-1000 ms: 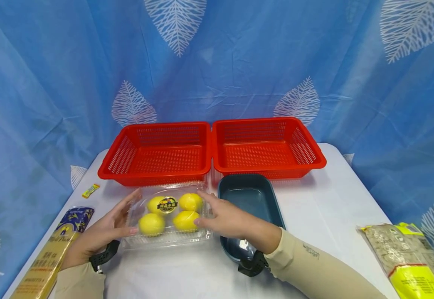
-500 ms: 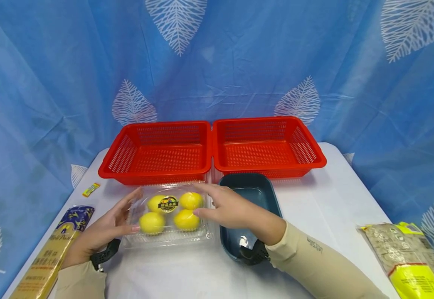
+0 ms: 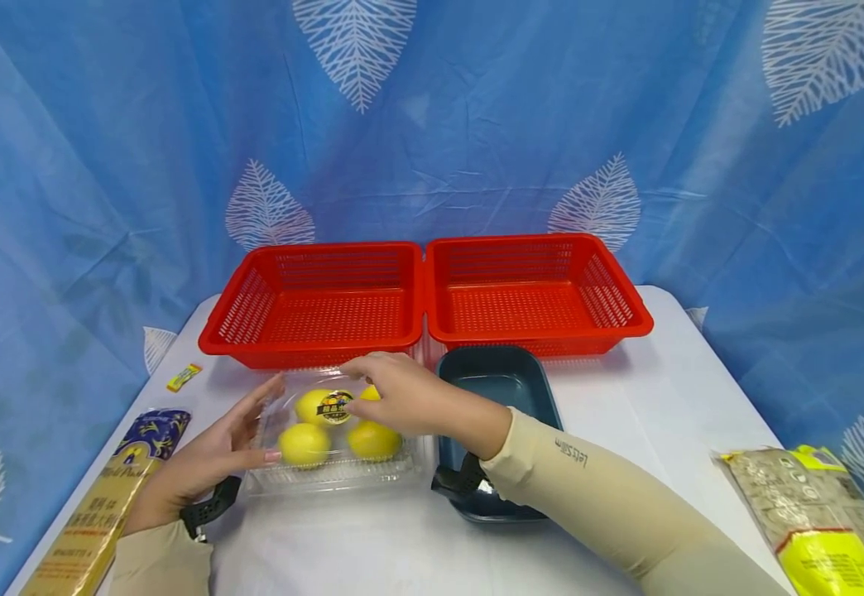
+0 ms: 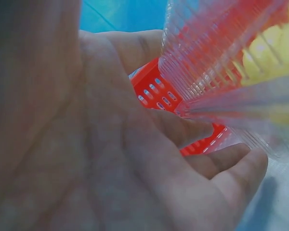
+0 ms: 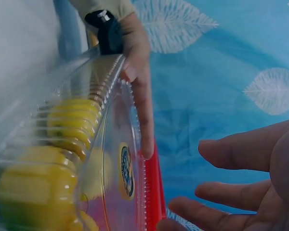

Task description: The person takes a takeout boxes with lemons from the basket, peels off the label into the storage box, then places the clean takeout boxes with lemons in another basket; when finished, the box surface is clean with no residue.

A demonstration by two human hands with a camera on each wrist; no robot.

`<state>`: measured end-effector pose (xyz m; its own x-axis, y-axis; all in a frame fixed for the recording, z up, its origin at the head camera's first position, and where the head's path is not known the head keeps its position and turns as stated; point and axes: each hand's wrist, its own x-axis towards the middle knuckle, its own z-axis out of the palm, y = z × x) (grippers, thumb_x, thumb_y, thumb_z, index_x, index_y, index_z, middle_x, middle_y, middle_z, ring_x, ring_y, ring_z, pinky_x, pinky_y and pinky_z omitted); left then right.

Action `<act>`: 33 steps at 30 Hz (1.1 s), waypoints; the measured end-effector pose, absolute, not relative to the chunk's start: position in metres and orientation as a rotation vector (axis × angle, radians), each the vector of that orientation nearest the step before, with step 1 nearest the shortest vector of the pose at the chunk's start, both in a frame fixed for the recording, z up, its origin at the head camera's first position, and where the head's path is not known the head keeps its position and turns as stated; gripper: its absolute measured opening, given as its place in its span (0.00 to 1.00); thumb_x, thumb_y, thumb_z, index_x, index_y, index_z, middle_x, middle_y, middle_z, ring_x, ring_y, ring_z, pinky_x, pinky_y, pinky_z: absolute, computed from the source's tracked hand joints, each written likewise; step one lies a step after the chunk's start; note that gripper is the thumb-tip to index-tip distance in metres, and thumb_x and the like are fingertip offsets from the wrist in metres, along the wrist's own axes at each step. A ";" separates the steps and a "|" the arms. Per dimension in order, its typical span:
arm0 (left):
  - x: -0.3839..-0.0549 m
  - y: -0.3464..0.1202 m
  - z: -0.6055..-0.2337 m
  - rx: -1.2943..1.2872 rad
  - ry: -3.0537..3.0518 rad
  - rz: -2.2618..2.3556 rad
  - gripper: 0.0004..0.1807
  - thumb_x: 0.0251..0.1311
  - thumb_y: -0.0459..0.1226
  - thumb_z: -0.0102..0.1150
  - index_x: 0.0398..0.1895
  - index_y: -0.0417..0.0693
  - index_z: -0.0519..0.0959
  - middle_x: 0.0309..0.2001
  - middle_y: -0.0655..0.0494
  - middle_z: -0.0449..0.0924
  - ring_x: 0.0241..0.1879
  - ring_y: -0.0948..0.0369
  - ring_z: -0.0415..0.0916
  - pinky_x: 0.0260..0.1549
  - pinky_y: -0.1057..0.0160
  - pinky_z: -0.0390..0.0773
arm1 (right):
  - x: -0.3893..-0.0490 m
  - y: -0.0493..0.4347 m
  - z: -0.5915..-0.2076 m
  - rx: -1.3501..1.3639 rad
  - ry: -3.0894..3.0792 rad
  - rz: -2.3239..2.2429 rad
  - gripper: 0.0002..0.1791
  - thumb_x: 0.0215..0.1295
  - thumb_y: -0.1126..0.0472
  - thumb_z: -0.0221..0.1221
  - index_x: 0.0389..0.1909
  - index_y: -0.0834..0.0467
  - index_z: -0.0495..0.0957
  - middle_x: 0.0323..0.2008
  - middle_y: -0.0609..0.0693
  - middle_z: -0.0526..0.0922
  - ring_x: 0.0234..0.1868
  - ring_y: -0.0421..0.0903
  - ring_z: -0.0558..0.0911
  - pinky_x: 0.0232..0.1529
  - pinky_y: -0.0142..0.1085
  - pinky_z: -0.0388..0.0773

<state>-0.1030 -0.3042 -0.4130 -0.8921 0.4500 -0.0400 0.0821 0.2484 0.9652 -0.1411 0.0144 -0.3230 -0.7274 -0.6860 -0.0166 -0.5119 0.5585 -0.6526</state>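
A clear plastic clamshell box (image 3: 331,477) with several lemons (image 3: 304,444) inside stands at the front left, its lid closed and a round label (image 5: 126,169) on top. My left hand (image 3: 212,451) grips its left end, with the fingers (image 4: 231,180) curled at the plastic edge in the left wrist view. Over the box's right half, my right hand (image 3: 398,393) hovers with thumb and fingers spread. It covers part of a lemon and the label in the head view. Seen from the right wrist, those spread fingers (image 5: 231,149) are apart from the lid.
Two red baskets (image 3: 313,341) (image 3: 540,335) stand side by side behind. A dark blue tray (image 3: 502,513) sits under my right forearm. Left lie a spaghetti pack (image 3: 97,513) and a small yellow packet (image 3: 183,377); right lies a clear-and-yellow bag (image 3: 804,505).
My right hand has left the box's right end and moved leftward over the lid. My left hand and the box have stayed in place.
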 end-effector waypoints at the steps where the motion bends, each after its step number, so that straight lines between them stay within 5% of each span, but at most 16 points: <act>1: -0.103 -0.304 -0.413 0.493 2.214 1.687 0.57 0.63 0.30 0.70 0.87 0.51 0.44 0.83 0.35 0.37 0.79 0.32 0.27 0.59 0.82 0.58 | -0.143 0.011 -0.324 -1.005 2.528 -0.925 0.26 0.74 0.56 0.66 0.70 0.59 0.77 0.61 0.50 0.81 0.60 0.48 0.78 0.60 0.37 0.77; 7: -0.103 -0.303 -0.414 0.483 2.215 1.676 0.57 0.63 0.30 0.70 0.88 0.53 0.44 0.83 0.36 0.36 0.79 0.32 0.27 0.58 0.82 0.58 | -0.155 -0.006 -0.327 -1.022 2.574 -0.853 0.12 0.73 0.59 0.68 0.53 0.58 0.86 0.45 0.44 0.84 0.49 0.42 0.80 0.52 0.30 0.78; 18: -0.103 -0.303 -0.414 0.482 2.215 1.667 0.58 0.63 0.31 0.71 0.88 0.54 0.43 0.84 0.36 0.36 0.79 0.32 0.28 0.58 0.81 0.58 | -0.168 -0.022 -0.336 -0.961 2.622 -0.697 0.11 0.71 0.59 0.70 0.50 0.59 0.88 0.37 0.43 0.82 0.38 0.42 0.76 0.33 0.28 0.74; 33: -0.102 -0.304 -0.416 0.451 2.232 1.659 0.58 0.61 0.32 0.72 0.88 0.55 0.44 0.84 0.38 0.37 0.80 0.34 0.27 0.58 0.82 0.56 | -0.165 -0.029 -0.337 -0.934 2.664 -0.622 0.13 0.72 0.60 0.69 0.53 0.60 0.87 0.45 0.48 0.84 0.46 0.42 0.78 0.45 0.26 0.78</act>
<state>-0.1019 -0.3035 -0.4159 -0.8981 0.4345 -0.0682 0.0600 0.2746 0.9597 -0.1653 -0.0289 -0.3369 -0.7632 -0.6395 -0.0922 -0.5326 0.7035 -0.4706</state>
